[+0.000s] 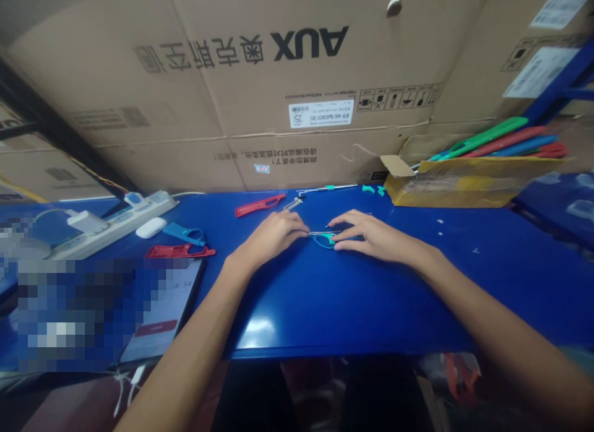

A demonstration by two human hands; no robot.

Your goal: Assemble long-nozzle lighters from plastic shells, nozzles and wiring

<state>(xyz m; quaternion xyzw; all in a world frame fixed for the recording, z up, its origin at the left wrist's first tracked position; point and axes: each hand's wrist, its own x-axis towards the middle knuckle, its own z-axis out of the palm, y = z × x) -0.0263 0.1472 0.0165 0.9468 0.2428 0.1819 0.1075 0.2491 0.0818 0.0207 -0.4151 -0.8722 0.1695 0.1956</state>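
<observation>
On the blue table, a blue looped plastic handle (pixel 321 242) with a green part (pixel 330 237) and thin metal strips lies between my hands. My left hand (pixel 281 233) is closed, fingertips pinching the left end of the strips and handle. From the other side, the thumb and fingers of my right hand (pixel 371 237) close on the right end, while its upper finger is stretched out. My fingers cover both ends of the piece. Just beyond my left hand are a red plastic handle (pixel 260 205) and a small clear piece (pixel 293 203).
A cardboard box (pixel 455 183) of coloured handles stands at the back right, before a large carton (pixel 208 110). Green bits (pixel 368 189) and a thin rod (pixel 329 188) lie at the back. Leftward are a power strip (pixel 116 224), blue handle (pixel 183 233), red shell (pixel 179 251) and tablet (pixel 162 302).
</observation>
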